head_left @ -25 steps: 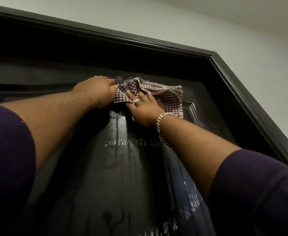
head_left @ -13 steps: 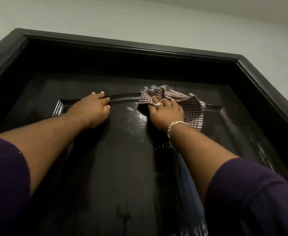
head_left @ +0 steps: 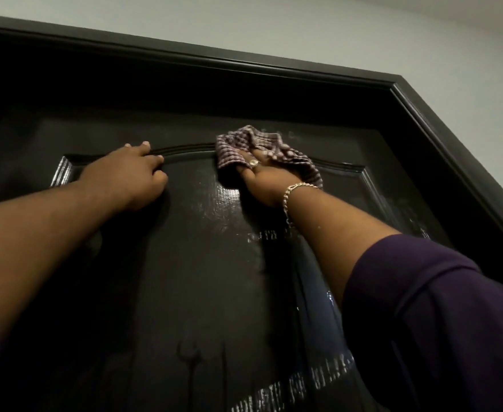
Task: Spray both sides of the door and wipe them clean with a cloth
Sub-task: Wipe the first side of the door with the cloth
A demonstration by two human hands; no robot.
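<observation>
Above you, the dark door frame [head_left: 274,65] runs across the top and angles down at 3 o'clock, with the pale wall [head_left: 363,31] beyond it. Nothing sits between your arms and the door [head_left: 185,278]; only your own purple sleeve [head_left: 437,322] fills the corner at 4 o'clock and hides the lower right of the panel. A gold bracelet [head_left: 293,191] circles your right wrist and a ring [head_left: 254,163] shows on one finger. Wet shine and whitish streaks lie on the panel just below the cloth [head_left: 238,148] and again near 5 o'clock.

Your right hand [head_left: 266,181] presses the checked cloth against the door at the arched moulding [head_left: 185,150], about 12 o'clock, fingers curled into the bunched fabric. Your left hand [head_left: 131,176] rests on the door at 10 o'clock of the view's centre, fingers loosely bent with the tips touching the moulding, holding nothing.

Compared with half a second ago, the cloth has gone slightly higher, now bunching over the moulding. Your left hand keeps its place on the moulding. A second ago that hand was touching the cloth's left edge; now the two hands are well apart. More of the lower panel and its streaks is in view.
</observation>
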